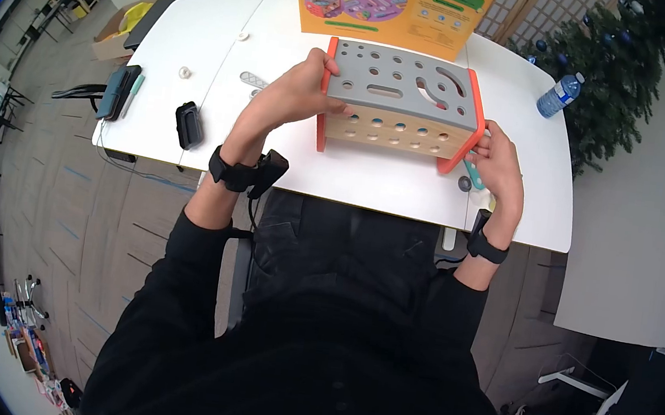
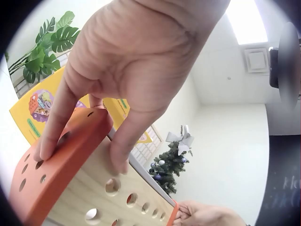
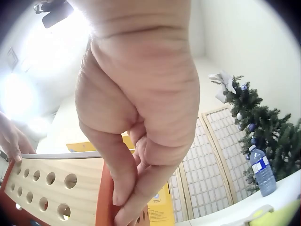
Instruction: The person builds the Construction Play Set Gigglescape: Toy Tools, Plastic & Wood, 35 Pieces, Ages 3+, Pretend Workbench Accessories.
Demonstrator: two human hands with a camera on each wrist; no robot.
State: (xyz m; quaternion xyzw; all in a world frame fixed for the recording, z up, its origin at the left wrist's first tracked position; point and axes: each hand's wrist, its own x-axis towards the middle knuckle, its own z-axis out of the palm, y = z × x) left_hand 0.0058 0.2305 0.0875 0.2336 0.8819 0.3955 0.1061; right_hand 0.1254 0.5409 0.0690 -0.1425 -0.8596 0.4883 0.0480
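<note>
A wooden toy workbench (image 1: 398, 99) stands on the table, with a grey slotted top, pale wooden sides full of holes and orange end panels. My left hand (image 1: 301, 89) grips its left end. In the left wrist view the thumb (image 2: 123, 146) lies on the wooden side and the fingers (image 2: 54, 125) spread over the orange panel (image 2: 77, 155). At the opposite end, my right hand (image 1: 501, 165) holds the right orange panel (image 3: 106, 193) by its edge, thumb and bent fingers close together in the right wrist view. Its other fingers are partly hidden.
A large yellow-orange box (image 1: 396, 10) stands behind the workbench. A water bottle (image 1: 561, 94) is at the right. To the left lie a black tray (image 1: 189, 126), a grey perforated strip (image 1: 253, 80) and a dark case (image 1: 118, 91). A dark round piece (image 1: 465, 184) lies near my right hand.
</note>
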